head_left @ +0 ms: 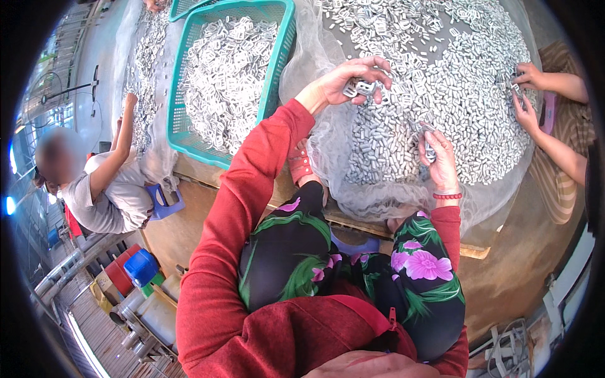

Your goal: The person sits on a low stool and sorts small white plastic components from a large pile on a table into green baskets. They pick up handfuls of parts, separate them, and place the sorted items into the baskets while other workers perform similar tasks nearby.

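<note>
My left hand (340, 80) is raised over the left side of a pile of small silver-grey pieces (466, 135). Its fingers curl round a few pale metal slotted buckles (360, 88). Lower and to the right, my right hand (440, 160) is closed at the pile's near edge. Between its thumb and fingers shows a small silver piece (430, 151), partly hidden, whose exact kind I cannot make out. More slotted buckles (403, 25) lie loose at the far side of the pile. The pieces rest on translucent sheeting (334, 170).
A teal basket (175, 120) full of pale buckles stands to the left. On the right, another person's hands (529, 82) work at the pile's edge. Farther left, a seated person (116, 183) reaches to a second pile (146, 82). Containers, including a blue one (142, 266), stand lower left.
</note>
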Tool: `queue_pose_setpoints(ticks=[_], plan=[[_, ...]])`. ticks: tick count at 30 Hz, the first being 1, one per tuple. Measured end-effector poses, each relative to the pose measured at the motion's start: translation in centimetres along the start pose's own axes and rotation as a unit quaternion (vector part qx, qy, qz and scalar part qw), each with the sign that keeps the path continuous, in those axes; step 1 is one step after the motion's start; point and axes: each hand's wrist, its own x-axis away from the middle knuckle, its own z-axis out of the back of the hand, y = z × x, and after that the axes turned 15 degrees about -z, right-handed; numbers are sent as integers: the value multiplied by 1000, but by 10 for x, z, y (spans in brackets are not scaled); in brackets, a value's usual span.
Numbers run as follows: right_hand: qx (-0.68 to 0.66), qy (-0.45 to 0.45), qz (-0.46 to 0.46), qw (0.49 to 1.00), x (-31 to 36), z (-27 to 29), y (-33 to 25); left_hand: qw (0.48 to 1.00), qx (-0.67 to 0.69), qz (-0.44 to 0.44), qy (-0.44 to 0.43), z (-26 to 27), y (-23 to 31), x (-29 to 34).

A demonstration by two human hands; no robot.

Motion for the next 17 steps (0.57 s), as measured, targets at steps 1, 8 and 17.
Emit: queue_pose_setpoints(ticks=[1,8,17], plan=[[-10,-12,-1,1000,1,2,-1,995,-92,34,6,-5,2,-7],[-34,3,-17,999,-6,16,2,549,-829,-3,-110,25,-61,-18],[-55,-92,24,994,3,31,-3,994,-94,47,8,2,-22,-2]])
